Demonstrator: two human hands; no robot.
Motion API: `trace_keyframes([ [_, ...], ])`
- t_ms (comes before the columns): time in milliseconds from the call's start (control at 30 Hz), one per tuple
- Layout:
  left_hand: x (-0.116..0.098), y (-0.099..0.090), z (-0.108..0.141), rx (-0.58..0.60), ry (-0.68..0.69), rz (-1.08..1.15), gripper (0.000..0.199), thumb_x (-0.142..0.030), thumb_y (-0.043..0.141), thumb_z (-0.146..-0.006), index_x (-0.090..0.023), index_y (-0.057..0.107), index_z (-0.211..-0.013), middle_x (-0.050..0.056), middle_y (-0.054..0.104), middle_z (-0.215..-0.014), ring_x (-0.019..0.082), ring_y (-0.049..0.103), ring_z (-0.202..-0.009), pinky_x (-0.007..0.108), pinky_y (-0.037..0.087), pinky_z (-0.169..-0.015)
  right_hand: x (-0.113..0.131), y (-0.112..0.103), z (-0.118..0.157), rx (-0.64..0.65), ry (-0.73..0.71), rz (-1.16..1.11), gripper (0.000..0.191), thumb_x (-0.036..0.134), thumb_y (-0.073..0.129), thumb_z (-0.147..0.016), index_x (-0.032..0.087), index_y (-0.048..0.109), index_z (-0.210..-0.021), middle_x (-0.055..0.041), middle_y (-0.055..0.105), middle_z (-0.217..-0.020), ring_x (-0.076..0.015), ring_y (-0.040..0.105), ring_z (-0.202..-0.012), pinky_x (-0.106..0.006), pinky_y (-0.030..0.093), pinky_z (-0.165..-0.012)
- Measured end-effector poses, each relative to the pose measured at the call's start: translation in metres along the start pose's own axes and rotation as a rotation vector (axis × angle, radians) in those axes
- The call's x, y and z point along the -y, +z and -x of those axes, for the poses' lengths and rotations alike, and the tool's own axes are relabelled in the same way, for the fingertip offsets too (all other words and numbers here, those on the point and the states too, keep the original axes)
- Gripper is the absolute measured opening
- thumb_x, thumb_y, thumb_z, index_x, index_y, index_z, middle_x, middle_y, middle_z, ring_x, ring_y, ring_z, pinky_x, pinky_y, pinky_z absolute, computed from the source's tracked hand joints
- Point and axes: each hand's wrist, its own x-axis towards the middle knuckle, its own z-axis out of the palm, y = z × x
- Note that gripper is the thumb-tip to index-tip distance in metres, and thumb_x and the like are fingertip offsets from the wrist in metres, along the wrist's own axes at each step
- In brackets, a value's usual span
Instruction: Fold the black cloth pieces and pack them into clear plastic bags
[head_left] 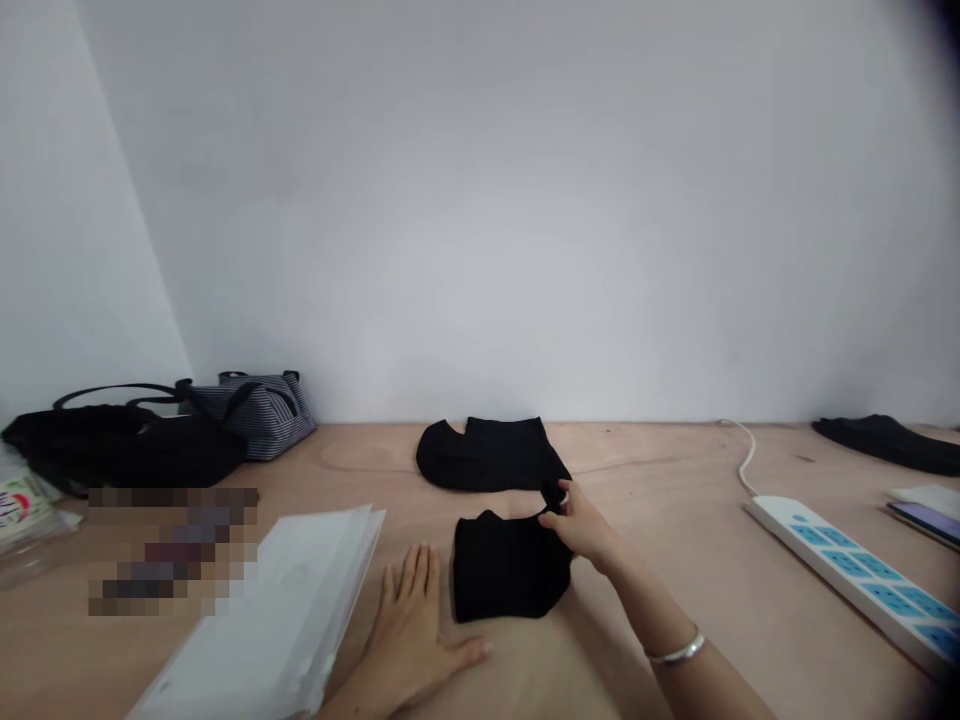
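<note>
A folded piece of black cloth (pixel 506 568) lies in front of me, its exact kind unclear. At its upper right corner my right hand (pixel 581 522) pinches a bit of the fabric between thumb and fingers, raising it slightly. My left hand (pixel 411 625) rests flat on the table to the left of this cloth, fingers stretched out and holding nothing. Just behind, a second black cloth piece (pixel 499 455) lies flat, with a rounded end at its left.
Left of my left hand are translucent zip bags (pixel 277 590). A black bag (pixel 142 445) and a striped bag (pixel 270 415) stand by the wall. On the right are a white power strip (pixel 847 570), a phone (pixel 926 522) and another black cloth (pixel 892 442).
</note>
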Motion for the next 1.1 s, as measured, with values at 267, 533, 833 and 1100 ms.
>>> trace_keyframes([
  [267, -0.003, -0.003, 0.001, 0.026, -0.076, 0.09, 0.127, -0.076, 0.052, -0.047, 0.002, 0.006, -0.136, 0.021, 0.004, -0.143, 0.032, 0.0, -0.131, 0.05, 0.001, -0.106, 0.071, 0.079, 0.02, 0.04, -0.197, 0.134, 0.064, 0.009, 0.052, -0.066, 0.01, 0.031, -0.126, -0.018, 0.051, -0.113, -0.0279, 0.052, -0.102, -0.036, 0.042, -0.079],
  [533, 0.008, 0.001, -0.003, -0.04, -0.059, 0.253, 0.128, -0.06, 0.068, -0.045, 0.002, 0.004, -0.137, 0.026, 0.007, -0.142, 0.035, 0.003, -0.13, 0.052, 0.007, -0.105, 0.054, 0.078, 0.03, 0.206, -0.514, 0.383, 0.075, 0.028, 0.064, -0.06, 0.018, 0.032, -0.128, -0.011, 0.056, -0.105, -0.0278, 0.056, -0.09, -0.037, 0.043, -0.074],
  [833, -0.015, -0.029, -0.018, -0.275, 0.519, 0.227, 0.058, -0.041, 0.059, -0.074, -0.025, 0.041, -0.127, 0.007, 0.038, -0.136, 0.026, 0.03, -0.126, 0.049, 0.024, -0.103, 0.001, 0.015, 0.024, 0.288, -0.811, 0.097, 0.082, 0.022, 0.072, -0.054, 0.017, 0.036, -0.128, -0.0109, 0.04, -0.12, -0.0218, 0.045, -0.105, -0.03, 0.039, -0.086],
  [1100, -0.018, -0.018, -0.035, -0.367, 0.535, 0.31, 0.025, -0.012, 0.051, -0.077, -0.022, 0.063, -0.096, 0.0, 0.067, -0.092, 0.016, 0.061, -0.086, 0.037, 0.043, -0.091, -0.022, 0.034, 0.022, 0.113, -0.687, 0.166, 0.025, 0.028, 0.07, -0.064, 0.02, 0.06, -0.086, -0.0027, 0.056, -0.086, -0.0184, 0.051, -0.081, -0.032, 0.037, -0.075],
])
